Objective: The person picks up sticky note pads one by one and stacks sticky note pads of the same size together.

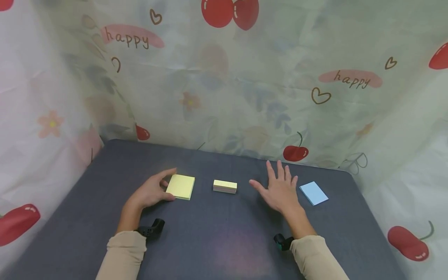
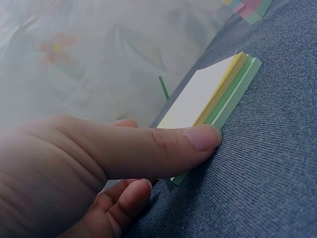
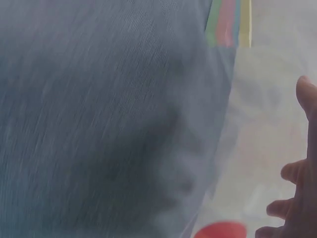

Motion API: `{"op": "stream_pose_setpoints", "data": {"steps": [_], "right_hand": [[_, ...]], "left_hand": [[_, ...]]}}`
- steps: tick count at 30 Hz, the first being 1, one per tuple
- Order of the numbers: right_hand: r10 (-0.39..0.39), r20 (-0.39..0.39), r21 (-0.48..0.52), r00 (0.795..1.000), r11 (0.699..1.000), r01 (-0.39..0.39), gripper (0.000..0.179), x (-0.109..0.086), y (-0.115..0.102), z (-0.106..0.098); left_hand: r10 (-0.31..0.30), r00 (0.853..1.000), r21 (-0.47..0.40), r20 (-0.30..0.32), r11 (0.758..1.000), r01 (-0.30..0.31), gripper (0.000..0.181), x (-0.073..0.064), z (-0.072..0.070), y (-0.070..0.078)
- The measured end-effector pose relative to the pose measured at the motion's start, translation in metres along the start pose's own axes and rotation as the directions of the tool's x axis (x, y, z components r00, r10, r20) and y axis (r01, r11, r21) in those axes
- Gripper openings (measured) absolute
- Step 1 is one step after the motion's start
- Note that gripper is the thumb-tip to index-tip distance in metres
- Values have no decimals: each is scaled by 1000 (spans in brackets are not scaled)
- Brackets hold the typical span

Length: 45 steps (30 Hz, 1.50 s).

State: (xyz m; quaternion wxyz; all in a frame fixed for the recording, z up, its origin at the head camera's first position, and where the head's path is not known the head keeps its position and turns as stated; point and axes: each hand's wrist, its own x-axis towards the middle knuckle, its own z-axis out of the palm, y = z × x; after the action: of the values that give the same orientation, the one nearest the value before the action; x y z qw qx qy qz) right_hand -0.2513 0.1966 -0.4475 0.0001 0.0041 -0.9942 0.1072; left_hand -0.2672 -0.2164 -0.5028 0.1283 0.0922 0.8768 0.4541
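My left hand [image 1: 153, 189] holds a square sticky note pad [image 1: 181, 186] by its left part, index finger at the far edge and thumb at the near edge. The pad is yellow on top with green layers below, as its side [image 2: 230, 94] shows in the left wrist view. Over the table, my right hand [image 1: 281, 191] spreads its fingers with nothing in them. It is between a small narrow sticky note block [image 1: 225, 186], yellow on top with coloured layers, and a light blue sticky note pad [image 1: 314, 193]. The right wrist view shows the block's green, pink, blue and yellow layers [image 3: 227, 25].
A dark grey cloth-textured table [image 1: 217, 229] lies under everything. Behind its far edge and along both sides hangs a pale curtain [image 1: 224, 89] printed with cherries, hearts and flowers. Each wrist wears a black band with a small device [image 1: 153, 229].
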Motion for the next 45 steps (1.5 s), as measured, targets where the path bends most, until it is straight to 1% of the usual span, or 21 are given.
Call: {"op": "stream_pose_setpoints", "data": {"steps": [8, 11, 17, 22, 26, 30, 36, 45], "right_hand": [[70, 12, -20, 997, 997, -70, 108, 0, 51, -7], [99, 18, -27, 995, 995, -99, 110, 0, 72, -8], [148, 38, -7, 988, 989, -148, 112, -3, 106, -13], [168, 46, -5, 985, 986, -168, 113, -5, 132, -9], [190, 54, 5, 980, 982, -191, 114, -9, 151, -3], [202, 76, 20, 976, 979, -204, 114, -13, 162, 0], [198, 108, 49, 974, 978, -204, 110, -18, 169, 2], [159, 91, 22, 983, 987, -161, 98, -19, 173, 6]], "left_hand": [[-17, 1000, 8, -4, 1000, 17, 97, 0, 0, 1], [-14, 1000, 4, -4, 1000, 14, 97, 0, 0, 0], [-14, 1000, 4, -4, 1000, 14, 97, 0, 0, 0], [-27, 1000, 6, -6, 1000, 27, 97, -1, 0, 1], [-21, 1000, 1, -2, 1000, 21, 97, -2, 0, 2], [-14, 1000, -8, 0, 1000, 14, 97, -2, 0, 2], [-11, 1000, -6, -1, 1000, 11, 97, -1, -1, 1], [-14, 1000, -3, -5, 1000, 14, 97, 0, -1, 0]]}}
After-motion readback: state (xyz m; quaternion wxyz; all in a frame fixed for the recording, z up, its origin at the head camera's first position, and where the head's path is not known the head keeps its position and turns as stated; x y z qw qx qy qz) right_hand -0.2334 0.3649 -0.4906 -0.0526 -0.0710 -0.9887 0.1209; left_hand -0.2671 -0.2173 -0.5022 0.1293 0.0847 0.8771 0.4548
